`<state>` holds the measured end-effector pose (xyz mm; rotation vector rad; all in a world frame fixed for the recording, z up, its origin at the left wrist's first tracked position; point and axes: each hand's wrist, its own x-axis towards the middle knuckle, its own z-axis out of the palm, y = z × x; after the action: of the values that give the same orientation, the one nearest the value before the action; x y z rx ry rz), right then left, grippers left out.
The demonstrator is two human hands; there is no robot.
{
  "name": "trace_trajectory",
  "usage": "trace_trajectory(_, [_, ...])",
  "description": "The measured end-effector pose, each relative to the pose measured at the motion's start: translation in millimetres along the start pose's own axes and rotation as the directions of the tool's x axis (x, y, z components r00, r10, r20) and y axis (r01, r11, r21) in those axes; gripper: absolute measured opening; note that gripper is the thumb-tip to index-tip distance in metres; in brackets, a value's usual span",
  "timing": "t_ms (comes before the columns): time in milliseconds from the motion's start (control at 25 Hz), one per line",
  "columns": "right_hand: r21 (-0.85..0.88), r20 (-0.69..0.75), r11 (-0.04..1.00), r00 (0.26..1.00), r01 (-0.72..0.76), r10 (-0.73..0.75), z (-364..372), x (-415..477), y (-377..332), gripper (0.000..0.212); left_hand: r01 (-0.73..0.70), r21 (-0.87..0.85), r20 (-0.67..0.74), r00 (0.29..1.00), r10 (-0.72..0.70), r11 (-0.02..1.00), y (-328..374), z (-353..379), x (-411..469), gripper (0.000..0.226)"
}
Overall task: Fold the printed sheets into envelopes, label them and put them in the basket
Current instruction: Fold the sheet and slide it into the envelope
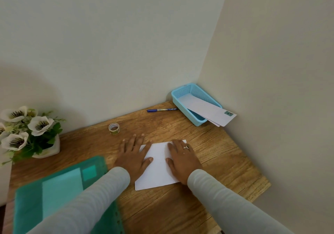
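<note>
Nearest the camera, two pale sleeves (101,194) reach forward over a wooden table (226,163). At the lower left lies a green plastic folder (54,194), its punched edge toward the middle of the table, with lighter rectangles showing through it.

Just beyond the sleeves, a white sheet (159,168) lies flat on the wood. The left hand (134,155) rests palm down with fingers spread, its thumb and part of the palm on the sheet's left side and the other fingers on the bare table. The right hand (182,157), wearing a ring (186,147), lies flat and spread on the sheet's right side. Neither hand grips anything; both press downward.

Farther on, a small roll of tape (114,128) stands on the table beyond the left hand. At the far left a pot of white flowers (27,130) sits by the wall. A blue pen (161,110) lies near the back edge. In the far right corner sits the blue basket (180,100), with long white envelopes (211,112) in it, their ends sticking out over its near rim; the top one bears a small green label.
</note>
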<state>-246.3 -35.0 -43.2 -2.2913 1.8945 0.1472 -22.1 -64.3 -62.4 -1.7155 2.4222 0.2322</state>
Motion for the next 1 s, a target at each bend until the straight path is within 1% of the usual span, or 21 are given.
trace_trajectory(120, [-0.004, 0.028, 0.992, 0.991, 0.129, -0.129, 15.1, 3.5, -24.9, 0.065, 0.005, 0.019, -0.017, 1.0, -0.005, 1.0, 0.8, 4.3, 1.0, 0.07])
trace_trajectory(200, [-0.001, 0.039, 0.988, 0.987, 0.156, -0.156, 19.4, 8.0, -28.2, 0.067, 0.008, 0.023, -0.017, 1.0, -0.008, 1.0, -0.4, 6.4, 1.2, 0.071])
trace_trajectory(320, [-0.009, 0.043, 0.994, 0.993, 0.109, -0.108, 19.0, 8.4, -7.3, 0.07, 0.003, 0.027, -0.011, 1.0, -0.003, 1.0, -1.5, 8.2, 1.2, 0.072])
trace_trajectory(480, [-0.018, 0.067, 0.999, 0.997, -0.035, 0.036, 13.9, 0.9, 35.0, 0.074, 0.058, 0.029, 0.003, 0.998, -0.058, 0.998, -9.1, 8.7, -1.3, 0.077])
trace_trajectory(560, [-0.02, 0.079, 0.998, 0.995, -0.062, 0.063, 12.1, -1.0, 42.2, 0.074, 0.105, 0.028, 0.002, 0.994, -0.105, 0.994, -7.5, 6.6, -2.4, 0.079])
trace_trajectory(640, [-0.017, 0.093, 0.997, 0.993, -0.072, 0.073, 11.6, 0.0, 40.5, 0.074, 0.121, 0.016, 0.003, 0.993, -0.121, 0.992, 3.4, 3.1, -1.5, 0.078])
trace_trajectory(680, [-0.02, 0.096, 0.997, 0.992, -0.076, 0.077, 11.4, 0.5, 38.4, 0.074, 0.103, 0.008, 0.007, 0.995, -0.103, 0.995, 12.0, 1.2, -0.2, 0.076])
trace_trajectory(840, [-0.018, 0.122, 0.996, 0.989, -0.083, 0.084, 8.5, 1.0, 37.0, 0.075, -0.046, -0.018, 0.038, 0.998, 0.047, 0.999, 48.0, -2.4, 8.1, 0.069])
trace_trajectory(920, [-0.017, 0.132, 0.997, 0.988, -0.08, 0.081, 7.7, 0.9, 38.0, 0.076, -0.062, -0.011, 0.045, 0.997, 0.062, 0.998, 47.4, -2.5, 9.5, 0.068])
trace_trajectory(1000, [-0.011, 0.134, 0.997, 0.988, -0.074, 0.075, 5.9, 0.4, 38.5, 0.076, -0.031, 0.001, 0.04, 0.999, 0.031, 1.0, 30.0, -2.7, 6.8, 0.069])
